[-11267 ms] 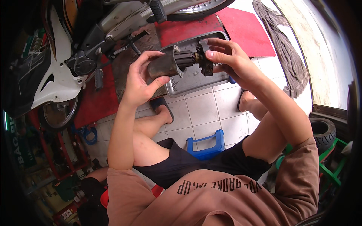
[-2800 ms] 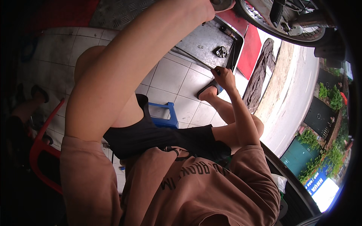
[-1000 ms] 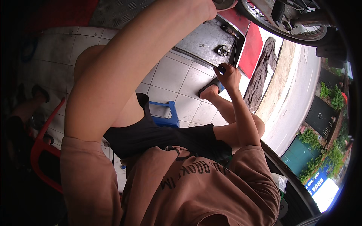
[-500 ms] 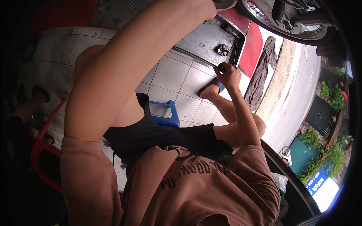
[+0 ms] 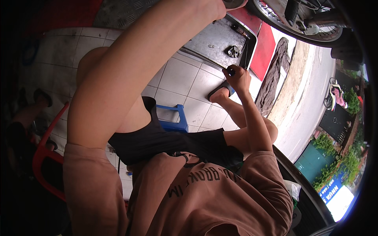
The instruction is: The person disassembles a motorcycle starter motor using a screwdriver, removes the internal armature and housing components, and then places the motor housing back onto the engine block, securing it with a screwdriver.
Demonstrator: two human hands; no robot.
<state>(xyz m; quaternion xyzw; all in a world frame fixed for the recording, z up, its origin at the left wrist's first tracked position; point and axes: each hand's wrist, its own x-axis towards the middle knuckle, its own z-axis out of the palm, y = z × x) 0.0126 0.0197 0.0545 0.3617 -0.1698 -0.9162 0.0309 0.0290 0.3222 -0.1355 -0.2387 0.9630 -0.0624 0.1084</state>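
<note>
My left hand [image 5: 215, 8] is at the top edge of the picture, partly cut off. Its fingers curl around something grey and dark that I cannot make out. Lower and to the right, my right hand [image 5: 239, 80] is closed on a dark tool handle [image 5: 231, 72], whose round end points toward me. The rest of that tool is mostly hidden by the fingers. This hand is at the near right corner of a grey metal tray [image 5: 208, 41]. In the tray lies a small dark-and-silver metal part [image 5: 234, 51], with a longer cylindrical piece [image 5: 238, 30] farther back.
A motorcycle wheel [image 5: 271, 19] stands at the upper right, near a red mat [image 5: 264, 55] and a crumpled grey cloth [image 5: 273, 78]. A blue plastic stool [image 5: 179, 120] is under me. To the left is a red chair [image 5: 41, 157]. The road [image 5: 303, 106] runs along the right.
A scooter with a rider has come into view on the road at the right. My right hand has shifted very slightly; my left hand looks unmoved.
</note>
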